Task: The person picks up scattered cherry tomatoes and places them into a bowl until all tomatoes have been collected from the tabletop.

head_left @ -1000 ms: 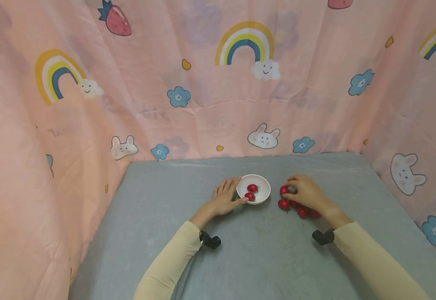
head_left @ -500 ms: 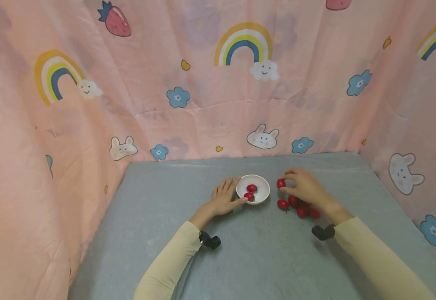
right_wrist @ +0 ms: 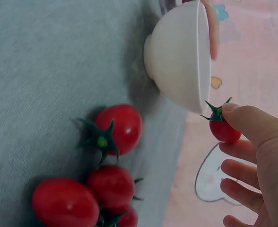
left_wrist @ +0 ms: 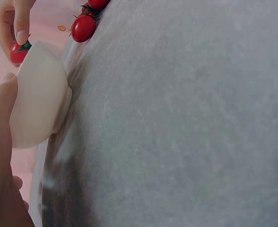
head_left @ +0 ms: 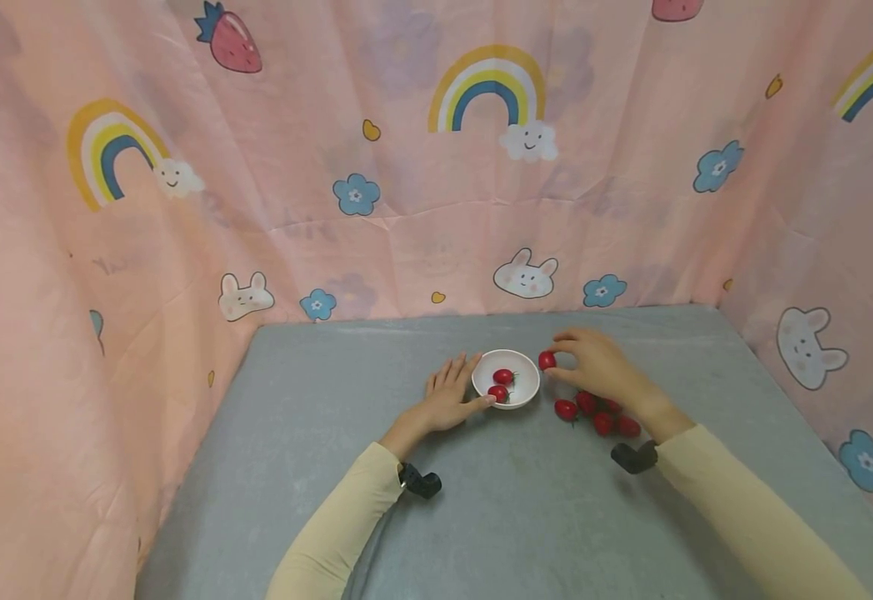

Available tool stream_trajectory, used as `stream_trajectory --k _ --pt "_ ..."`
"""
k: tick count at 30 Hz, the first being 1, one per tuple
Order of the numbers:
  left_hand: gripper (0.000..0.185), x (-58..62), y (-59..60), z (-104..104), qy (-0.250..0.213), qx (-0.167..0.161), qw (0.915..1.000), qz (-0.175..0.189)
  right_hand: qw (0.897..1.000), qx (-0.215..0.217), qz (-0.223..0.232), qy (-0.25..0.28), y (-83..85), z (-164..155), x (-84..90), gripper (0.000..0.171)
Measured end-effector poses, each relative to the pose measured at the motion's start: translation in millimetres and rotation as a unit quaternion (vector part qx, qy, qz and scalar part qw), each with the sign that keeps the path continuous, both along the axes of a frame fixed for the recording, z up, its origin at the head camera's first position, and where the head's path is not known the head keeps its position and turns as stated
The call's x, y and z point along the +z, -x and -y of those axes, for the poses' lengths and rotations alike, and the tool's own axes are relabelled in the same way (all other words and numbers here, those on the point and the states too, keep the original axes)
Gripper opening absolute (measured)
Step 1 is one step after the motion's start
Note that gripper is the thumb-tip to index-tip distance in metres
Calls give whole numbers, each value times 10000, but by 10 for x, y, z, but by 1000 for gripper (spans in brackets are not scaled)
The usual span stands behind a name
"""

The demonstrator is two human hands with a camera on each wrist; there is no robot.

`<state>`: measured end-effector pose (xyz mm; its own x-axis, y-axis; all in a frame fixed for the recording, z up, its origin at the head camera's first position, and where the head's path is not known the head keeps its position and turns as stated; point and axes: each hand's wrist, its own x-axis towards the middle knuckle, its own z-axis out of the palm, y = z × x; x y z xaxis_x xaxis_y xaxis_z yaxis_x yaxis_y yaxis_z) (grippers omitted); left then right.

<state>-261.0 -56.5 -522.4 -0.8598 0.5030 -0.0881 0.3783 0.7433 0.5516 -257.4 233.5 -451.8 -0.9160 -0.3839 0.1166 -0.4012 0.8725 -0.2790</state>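
Observation:
My right hand (head_left: 597, 364) pinches a cherry tomato (head_left: 546, 360) between thumb and fingers, just off the right rim of a small white bowl (head_left: 530, 390). In the right wrist view the held tomato (right_wrist: 224, 128) has its green stalk turned toward the bowl (right_wrist: 179, 56). Two cherry tomatoes lie in the bowl, one tomato (head_left: 503, 377) behind the other tomato (head_left: 498, 392). Against the bowl's left side rests my left hand (head_left: 447, 402), fingers extended, with the thumb at the near rim. The left wrist view shows that thumb touching the bowl (left_wrist: 39, 97).
Several loose cherry tomatoes (head_left: 603, 423) lie clustered on the grey table (head_left: 526, 517), right of the bowl and below my right hand. A pink patterned curtain (head_left: 406, 250) hangs behind the table and along its sides. Each wrist carries a black camera mount (head_left: 421, 482).
My right hand has picked a cherry tomato out of the cluster and carried it left to the bowl's rim. The left hand and the bowl have stayed in place.

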Motion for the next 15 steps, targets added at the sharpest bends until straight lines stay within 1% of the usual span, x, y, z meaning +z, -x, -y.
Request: stream_trajectory --k 7,15 --pt "85 -15 6 -15 64 75 9999 87 9997 145 -177 -49 19 143 30 46" --pt "84 18 -20 -3 59 58 9999 74 9998 162 -87 -37 52 290 13 44"
